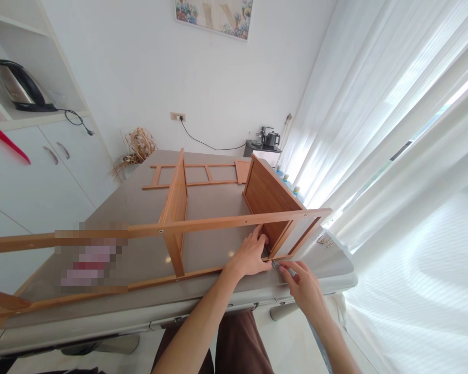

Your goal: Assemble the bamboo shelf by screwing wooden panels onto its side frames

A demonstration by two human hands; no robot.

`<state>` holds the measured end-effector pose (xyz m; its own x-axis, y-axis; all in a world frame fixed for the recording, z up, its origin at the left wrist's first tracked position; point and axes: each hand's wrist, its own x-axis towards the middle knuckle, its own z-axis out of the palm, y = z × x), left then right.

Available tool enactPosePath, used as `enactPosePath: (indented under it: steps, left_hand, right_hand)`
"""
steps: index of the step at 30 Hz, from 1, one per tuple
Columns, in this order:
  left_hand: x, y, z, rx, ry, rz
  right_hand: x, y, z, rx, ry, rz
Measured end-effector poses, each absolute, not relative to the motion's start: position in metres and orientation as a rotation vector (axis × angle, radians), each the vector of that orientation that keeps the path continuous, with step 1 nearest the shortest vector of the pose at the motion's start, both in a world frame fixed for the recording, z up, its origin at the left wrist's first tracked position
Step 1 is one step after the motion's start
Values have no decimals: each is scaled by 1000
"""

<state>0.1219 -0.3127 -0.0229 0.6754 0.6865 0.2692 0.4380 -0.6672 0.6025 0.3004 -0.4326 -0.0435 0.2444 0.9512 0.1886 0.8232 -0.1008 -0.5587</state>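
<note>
A half-built wooden shelf unit (214, 223) lies on its side on the grey table, with two boards standing crosswise between its long rails. My left hand (252, 254) is closed around the near lower rail beside the right-hand board (271, 187), its fingers against the board's inner face. Just right of it, my right hand (303, 284) pinches a small silver tool, which looks like a hex key (275, 264). The tool's tip meets the outer side of that rail near the board's corner. My left thumb partly hides the contact point.
Behind the unit lies a ladder-like wooden frame (208, 174). Small metal screws (325, 241) rest near the table's right end. A coffee maker (271, 138) stands at the back, dried plants (137, 147) at the far left corner. White curtains (405, 208) hang on the right.
</note>
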Motion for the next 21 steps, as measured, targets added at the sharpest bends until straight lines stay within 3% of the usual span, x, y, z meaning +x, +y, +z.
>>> enactPosePath:
  steps: [9,21]
  left_hand:
    - [122,-312,-23,2382,856,659]
    - [122,-312,-24,2401,865,651]
  right_hand:
    - [307,-433,-46,-1935,-1864,49]
    - [314,-434,-43,-1827,-1902,155]
